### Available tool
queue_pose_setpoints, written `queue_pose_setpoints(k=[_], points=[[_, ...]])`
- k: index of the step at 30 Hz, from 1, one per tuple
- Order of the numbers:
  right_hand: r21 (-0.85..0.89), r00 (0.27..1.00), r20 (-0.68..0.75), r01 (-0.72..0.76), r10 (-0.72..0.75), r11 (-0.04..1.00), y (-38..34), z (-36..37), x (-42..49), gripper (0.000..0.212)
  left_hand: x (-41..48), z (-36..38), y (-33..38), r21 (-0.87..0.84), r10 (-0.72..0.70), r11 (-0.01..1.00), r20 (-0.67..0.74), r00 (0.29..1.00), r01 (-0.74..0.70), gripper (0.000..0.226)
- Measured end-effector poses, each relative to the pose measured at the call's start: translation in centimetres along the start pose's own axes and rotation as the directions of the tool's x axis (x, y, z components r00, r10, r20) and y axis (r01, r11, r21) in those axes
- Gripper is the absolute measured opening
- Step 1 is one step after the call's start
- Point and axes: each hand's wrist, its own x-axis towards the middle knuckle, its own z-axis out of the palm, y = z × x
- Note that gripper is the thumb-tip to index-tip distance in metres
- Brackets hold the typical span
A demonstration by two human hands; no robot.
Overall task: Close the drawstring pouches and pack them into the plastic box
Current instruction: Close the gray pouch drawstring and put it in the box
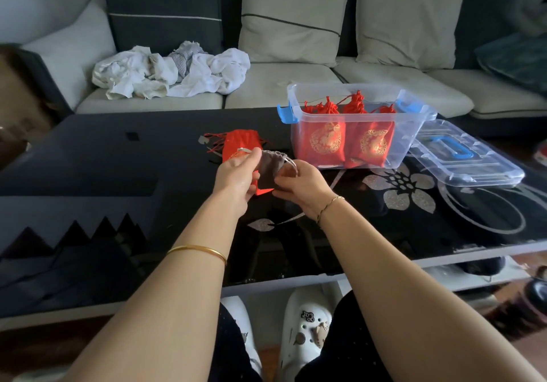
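Both hands, left and right, pinch the grey pouch shut, box waiting up-right, nearer the right.

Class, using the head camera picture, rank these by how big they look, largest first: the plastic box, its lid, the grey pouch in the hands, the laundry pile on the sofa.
1. Laundry pile
2. Box and lid: too alike to rank
3. Grey pouch, partly hidden by the hands

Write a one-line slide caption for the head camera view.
Both hands, left and right, hold a grey drawstring pouch over a black table, beside a clear plastic box of red pouches.
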Motion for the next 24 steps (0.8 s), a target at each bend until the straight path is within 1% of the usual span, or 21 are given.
queue_pose_setpoints(k=[2,4,6,8,12,18,24], points=[[-0.044,1.000,-0.002,0.007,-0.007,0.999,0.1,-0.4,-0.3,0.024,0.3,0.1,-0.2,-0.046,-0.030,0.998,0.011,0.999,0.030,0.014],[-0.110,1.000,-0.022,0.004,-0.007,0.994,0.2,-0.9,-0.3,0.023,0.4,0.3,-0.5,-0.017,0.006,1.000,0.021,1.000,-0.006,0.014],[-0.153,0.999,-0.041,-0.012,0.005,0.988,0.1,-1.4,-0.5,0.017,0.7,0.4,-0.7,-0.012,0.040,0.999,0.017,0.999,-0.040,0.013],[-0.140,0.999,-0.043,-0.027,0.021,0.990,0.0,-2.0,-0.8,0.008,0.9,0.3,-0.9,-0.011,0.055,0.998,0.015,0.998,-0.055,0.014],[-0.159,0.999,-0.052,-0.026,0.018,0.987,-0.2,-2.7,-1.1,0.013,1.0,-0.1,-1.2,-0.003,0.056,0.998,0.018,0.998,-0.056,0.014],[-0.260,0.994,-0.110,-0.002,-0.027,0.966,-0.4,-2.6,-0.8,0.025,0.9,-0.4,-1.3,-0.011,0.078,0.997,0.030,0.997,-0.077,0.012],[-0.344,0.981,-0.151,0.062,-0.120,0.937,-0.3,-2.4,-0.7,0.018,0.7,-0.2,-1.5,-0.001,0.099,0.995,0.038,0.994,-0.099,0.017]])
